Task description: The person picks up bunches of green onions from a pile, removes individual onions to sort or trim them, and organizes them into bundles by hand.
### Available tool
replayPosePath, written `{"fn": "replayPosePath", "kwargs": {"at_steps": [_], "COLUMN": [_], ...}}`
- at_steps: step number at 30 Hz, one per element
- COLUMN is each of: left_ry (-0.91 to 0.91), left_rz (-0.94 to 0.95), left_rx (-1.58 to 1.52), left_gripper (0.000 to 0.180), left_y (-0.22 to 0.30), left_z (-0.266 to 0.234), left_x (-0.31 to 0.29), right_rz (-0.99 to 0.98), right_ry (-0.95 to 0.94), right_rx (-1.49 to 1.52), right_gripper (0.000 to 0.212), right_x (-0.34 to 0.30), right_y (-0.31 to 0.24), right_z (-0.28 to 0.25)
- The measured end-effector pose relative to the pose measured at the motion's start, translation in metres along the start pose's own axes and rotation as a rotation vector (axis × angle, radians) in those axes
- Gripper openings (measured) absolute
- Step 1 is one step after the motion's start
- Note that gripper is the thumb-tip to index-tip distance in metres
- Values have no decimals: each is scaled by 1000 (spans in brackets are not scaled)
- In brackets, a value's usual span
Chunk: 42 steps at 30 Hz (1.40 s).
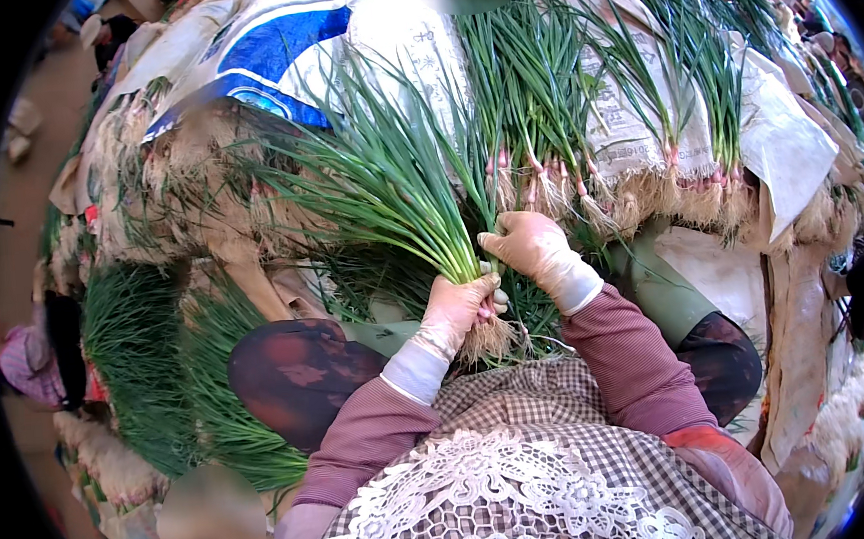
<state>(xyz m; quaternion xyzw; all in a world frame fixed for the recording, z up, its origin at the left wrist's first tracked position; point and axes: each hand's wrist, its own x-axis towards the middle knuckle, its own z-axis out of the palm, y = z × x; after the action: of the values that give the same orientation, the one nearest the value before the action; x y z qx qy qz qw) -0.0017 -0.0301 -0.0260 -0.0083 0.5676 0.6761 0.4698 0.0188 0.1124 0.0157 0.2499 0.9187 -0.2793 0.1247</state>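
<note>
My left hand (455, 311), in a pale thin glove, is wrapped round a bunch of spring onions (401, 186) just above the bulbs. Their long green leaves fan out up and to the left, and the pinkish bulbs and stringy roots hang below the fist. Close on its right, my right hand (536, 249), gloved too, has its fingers closed on the lower part of a thin spring onion (479, 181) whose leaves rise beside the bunch. The fingertips hide its bulb end.
Ahead, more spring onions (528, 72) lie in small groups on white woven sacks (631, 105), roots toward me. A blue-and-white sack (277, 55) covers a rooty pile at far left. Heaps of greens (138, 360) stand at left, beside my knee (304, 379).
</note>
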Motion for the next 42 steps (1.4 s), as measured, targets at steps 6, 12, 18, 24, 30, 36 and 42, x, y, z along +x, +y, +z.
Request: {"fn": "replayPosePath", "kwargs": {"at_steps": [6,12,18,24,30,36,42], "left_ry": [-40,-369,-430,-310,-502,-504,-192], "left_rz": [-75,107,141,26,50,453,92], "left_rx": [86,-272,-218,-56,-322,-239,351], "left_gripper": [15,35,47,55,48,25,20], "left_y": [10,39,39,27,49,88,36], "left_z": [6,5,4,8,7,18,34], "left_x": [-2,-23,-26,-29,-55,-69,-23], "right_rz": [-186,-27,-14,-280,-118,-42,-520], "right_ry": [151,514,-525,405,601,-475,70], "right_rx": [-453,-152,211,507,-96,-295,828], "right_gripper": [26,29,44,38,28,39,50], "right_x": [2,25,-10,21,32,-19,-75], "right_y": [-13,54,62,21,42,81,13], "right_z": [1,6,29,20,-15,-9,-29]}}
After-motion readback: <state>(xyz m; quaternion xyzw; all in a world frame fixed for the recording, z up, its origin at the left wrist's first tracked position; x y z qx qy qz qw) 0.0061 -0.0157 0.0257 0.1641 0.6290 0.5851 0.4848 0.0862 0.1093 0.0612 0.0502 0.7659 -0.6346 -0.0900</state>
